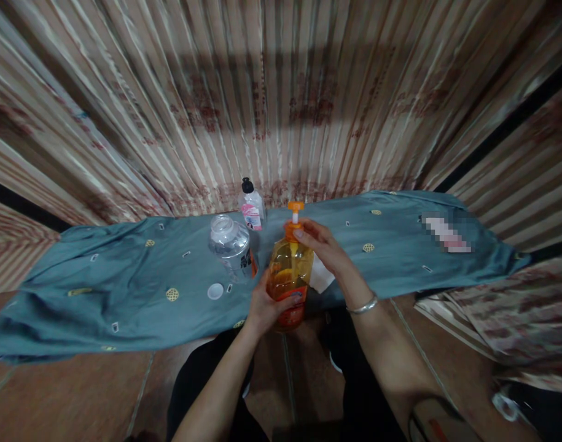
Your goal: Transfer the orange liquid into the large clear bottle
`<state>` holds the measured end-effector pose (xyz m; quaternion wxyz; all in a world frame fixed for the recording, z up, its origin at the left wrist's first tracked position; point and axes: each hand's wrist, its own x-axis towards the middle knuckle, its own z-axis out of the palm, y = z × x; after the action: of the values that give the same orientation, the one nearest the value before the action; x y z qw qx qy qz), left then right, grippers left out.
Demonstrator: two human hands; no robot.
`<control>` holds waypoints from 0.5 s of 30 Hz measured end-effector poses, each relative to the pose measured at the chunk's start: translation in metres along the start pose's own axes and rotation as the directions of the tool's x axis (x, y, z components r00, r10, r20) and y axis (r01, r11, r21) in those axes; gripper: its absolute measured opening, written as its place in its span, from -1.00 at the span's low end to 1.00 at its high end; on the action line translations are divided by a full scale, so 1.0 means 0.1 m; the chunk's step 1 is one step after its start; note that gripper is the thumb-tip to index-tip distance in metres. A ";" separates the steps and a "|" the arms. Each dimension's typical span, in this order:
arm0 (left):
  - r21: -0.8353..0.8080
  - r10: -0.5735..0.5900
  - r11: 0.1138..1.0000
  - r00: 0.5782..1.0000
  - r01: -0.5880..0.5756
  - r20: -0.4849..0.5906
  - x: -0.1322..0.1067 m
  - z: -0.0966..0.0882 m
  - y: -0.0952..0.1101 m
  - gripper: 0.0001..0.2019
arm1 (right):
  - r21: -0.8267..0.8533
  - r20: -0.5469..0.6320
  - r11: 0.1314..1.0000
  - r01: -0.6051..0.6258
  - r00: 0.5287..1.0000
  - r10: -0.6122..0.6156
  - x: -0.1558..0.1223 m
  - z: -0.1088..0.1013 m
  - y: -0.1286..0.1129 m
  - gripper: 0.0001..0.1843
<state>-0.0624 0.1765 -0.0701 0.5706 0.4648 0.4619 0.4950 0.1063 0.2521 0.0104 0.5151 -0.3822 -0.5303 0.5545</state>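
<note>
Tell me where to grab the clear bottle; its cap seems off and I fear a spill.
Wrap the body of the clear bottle at mid-height, coming from its left or near side. It stands upright with its mouth apparently open, so keep it level. The orange pump bottle, held by the left hand and right hand, crowds its right; a small bottle stands behind.

The bottle (290,277) is clear plastic, full of orange liquid, and upright. Its orange pump (295,207) rises on a white stem above the grip. The left hand (263,307) clasps the lower body at the red label. The right hand (324,245) pinches the orange collar.
</note>
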 end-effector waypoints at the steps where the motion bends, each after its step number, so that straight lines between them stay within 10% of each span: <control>1: -0.001 0.001 1.000 1.000 -0.001 0.004 0.00 0.00 0.00 -0.23 | -0.002 -0.033 1.000 -0.007 0.999 0.007 0.01 0.02 0.01 -0.45; 15: 0.022 0.008 1.000 1.000 -0.008 0.001 0.00 -0.01 -0.02 -0.25 | 0.082 0.074 0.996 -0.032 0.997 0.026 -0.01 -0.05 -0.01 -0.42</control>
<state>-0.0632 0.1762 -0.0719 0.5636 0.4731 0.4654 0.4918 0.1113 0.2518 0.0101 0.5027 -0.3477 -0.5197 0.5970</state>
